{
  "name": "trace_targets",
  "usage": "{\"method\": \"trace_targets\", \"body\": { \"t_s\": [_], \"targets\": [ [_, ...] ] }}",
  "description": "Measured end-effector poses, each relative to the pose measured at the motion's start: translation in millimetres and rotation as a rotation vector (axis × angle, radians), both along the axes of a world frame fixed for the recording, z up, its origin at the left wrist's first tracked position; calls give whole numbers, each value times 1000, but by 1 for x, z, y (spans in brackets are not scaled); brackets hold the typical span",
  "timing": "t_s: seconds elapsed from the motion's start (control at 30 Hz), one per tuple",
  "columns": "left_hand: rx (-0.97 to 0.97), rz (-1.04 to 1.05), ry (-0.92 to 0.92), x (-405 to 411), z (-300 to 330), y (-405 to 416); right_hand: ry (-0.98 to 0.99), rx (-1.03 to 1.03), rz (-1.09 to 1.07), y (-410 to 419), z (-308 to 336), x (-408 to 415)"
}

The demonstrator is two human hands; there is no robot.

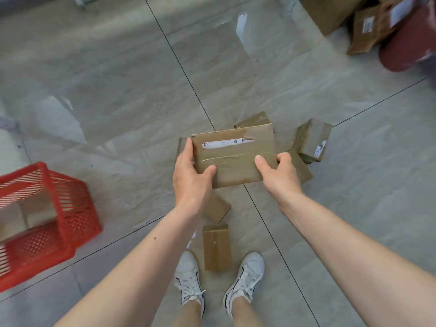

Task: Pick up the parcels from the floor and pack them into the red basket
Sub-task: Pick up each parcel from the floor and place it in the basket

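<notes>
I hold a flat brown taped parcel [233,154] with a white label above the floor, in the middle of the view. My left hand [191,175] grips its left edge and my right hand [276,175] grips its right edge, thumbs on top. Several more brown parcels lie on the tiles below it: a small cube-like one [312,140] to the right, one [217,247] between my shoes, one [217,208] under my left wrist. The red basket [70,208] stands at the left edge with a cardboard parcel [26,215] inside.
Glossy grey floor tiles [118,102] stretch to the back and left. Larger cardboard boxes [368,27] and a dark red object [405,48] sit at the top right. My white shoes [188,277] stand near the bottom centre.
</notes>
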State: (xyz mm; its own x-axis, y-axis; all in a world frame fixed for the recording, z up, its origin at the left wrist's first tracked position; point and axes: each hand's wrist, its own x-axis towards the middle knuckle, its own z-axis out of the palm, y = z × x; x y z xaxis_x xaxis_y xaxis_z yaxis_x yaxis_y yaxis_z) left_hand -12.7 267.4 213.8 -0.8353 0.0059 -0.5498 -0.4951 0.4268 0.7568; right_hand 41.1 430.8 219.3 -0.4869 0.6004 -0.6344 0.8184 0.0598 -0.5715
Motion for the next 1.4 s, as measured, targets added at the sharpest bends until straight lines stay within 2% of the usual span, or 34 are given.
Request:
{"method": "trace_targets", "body": {
  "t_s": [0.2, 0.43, 0.7, 0.9, 1.07, 1.27, 1.4],
  "targets": [
    [52, 34, 85, -16, 55, -54, 134, -51, 8, -49, 59, -15],
    [99, 163, 98, 11, 76, -122, 224, -70, 113, -111, 85, -7],
    [87, 339, 124, 54, 92, -220, 180, -77, 318, -202, 98, 4],
    [47, 415, 97, 66, 87, -323, 170, -95, 398, -302, 104, 2],
    [-1, 386, 95, 61, 76, -433, 176, -100, 427, -411, 96, -7],
    [-65, 382, 83, 54, 64, -566, 120, -239, 406, -539, 84, -23],
    [-77, 451, 68, 55, 59, -626, 76, -292, 428, -600, 76, -35]
  ]
}}
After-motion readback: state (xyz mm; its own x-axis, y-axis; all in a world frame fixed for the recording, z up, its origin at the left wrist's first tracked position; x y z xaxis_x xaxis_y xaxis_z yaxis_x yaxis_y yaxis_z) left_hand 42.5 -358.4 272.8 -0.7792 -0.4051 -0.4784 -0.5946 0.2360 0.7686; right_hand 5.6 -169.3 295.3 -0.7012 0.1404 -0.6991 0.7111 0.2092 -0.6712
